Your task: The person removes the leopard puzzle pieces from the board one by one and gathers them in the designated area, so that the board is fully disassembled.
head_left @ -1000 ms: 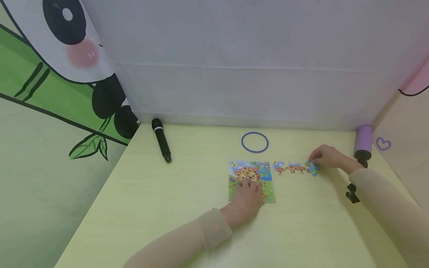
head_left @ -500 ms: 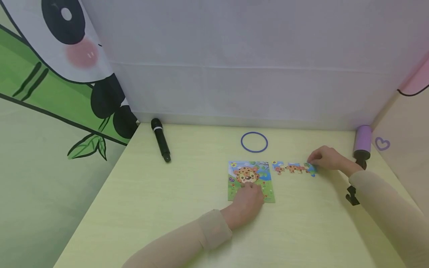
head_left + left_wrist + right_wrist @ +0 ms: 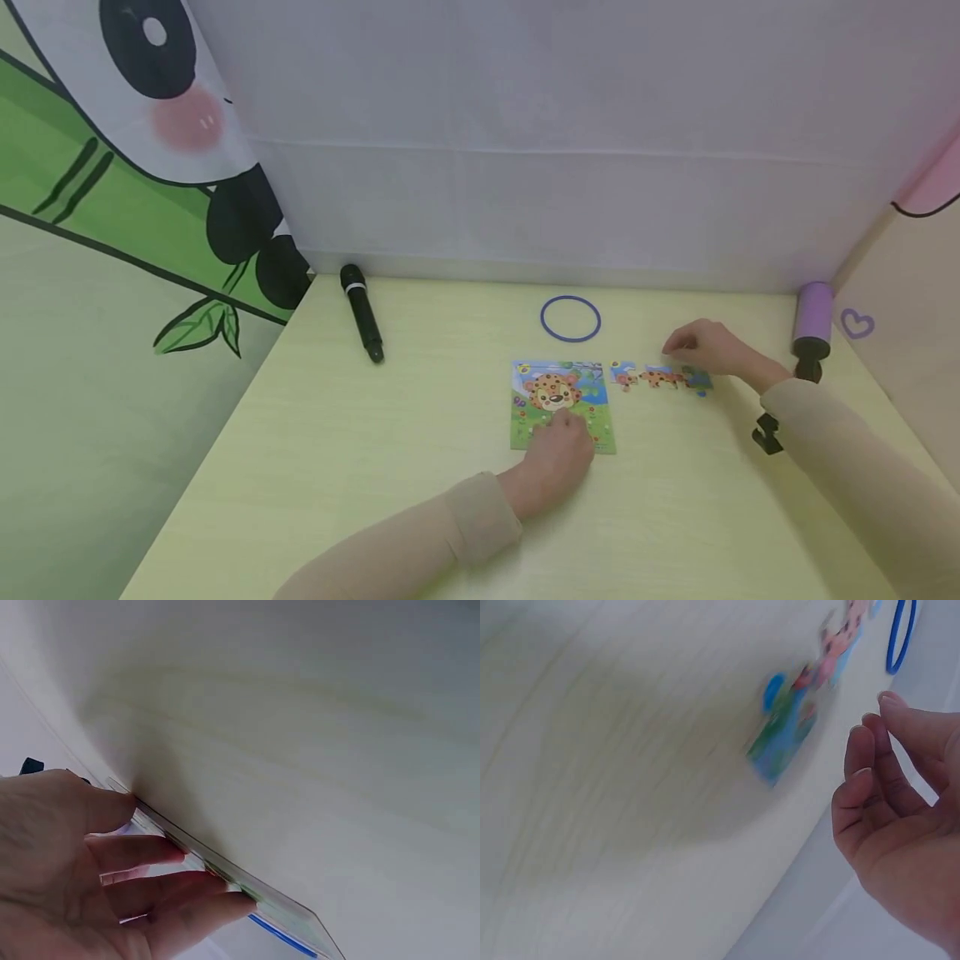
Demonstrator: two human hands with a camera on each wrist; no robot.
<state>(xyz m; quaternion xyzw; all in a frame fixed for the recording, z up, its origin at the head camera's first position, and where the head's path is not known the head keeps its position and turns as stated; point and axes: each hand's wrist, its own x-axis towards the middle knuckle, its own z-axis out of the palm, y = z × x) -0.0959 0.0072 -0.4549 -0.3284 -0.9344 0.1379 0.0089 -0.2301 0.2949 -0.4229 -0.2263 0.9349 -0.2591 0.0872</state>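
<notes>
A square picture board (image 3: pixel 600 417) with a cartoon leopard lies on the table. My left hand (image 3: pixel 558 462) rests on its lower part, fingertips bent down onto it. In the left wrist view, the fingertips of my left hand (image 3: pixel 150 885) touch the board's (image 3: pixel 292 911) surface, with the thumb at its edge. Right of the board sit three jigsaw pieces in a row: a left one (image 3: pixel 622 377), a spotted middle one (image 3: pixel 658 378) and a blue-green one (image 3: pixel 699 380) against it. My right hand (image 3: pixel 716 348) hovers behind these last two, its loosely bent fingers holding nothing.
A blue ring (image 3: pixel 598 325) lies behind the board. At the back left is a black microphone (image 3: pixel 362 315). A purple cylinder with a black end (image 3: pixel 813 312) stands by the right wall, near my right sleeve. A white panel (image 3: pixel 525 208) borders the table's back.
The blue-green piece has shifted slightly left against the middle piece. My right hand has let go of it and moved up and left. My left fingers have drawn back slightly, uncovering the leopard's face.
</notes>
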